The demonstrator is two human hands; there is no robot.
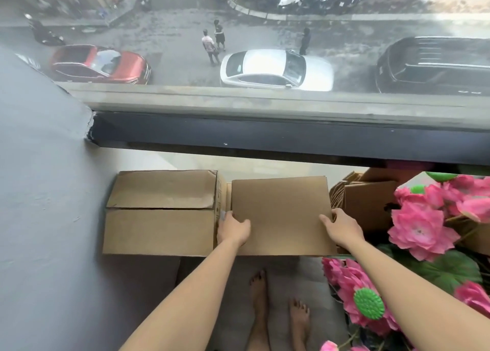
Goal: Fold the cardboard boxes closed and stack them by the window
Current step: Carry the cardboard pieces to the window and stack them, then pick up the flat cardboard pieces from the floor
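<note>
A closed cardboard box [282, 213] sits below the window frame [265, 141]. My left hand [233, 230] grips its left edge and my right hand [342, 228] grips its right edge, thumbs on the flat top. Just to its left stands a second closed box [159, 213] with its two top flaps folded together, set against the grey wall. More cardboard boxes [368, 202] with open flaps lie to the right, partly hidden by flowers.
Pink artificial flowers [421, 228] with green leaves crowd the right side, close to my right arm. A grey wall [45, 191] bounds the left. My bare feet [278, 316] stand on grey floor in front of the boxes. Beyond the glass is a street with cars.
</note>
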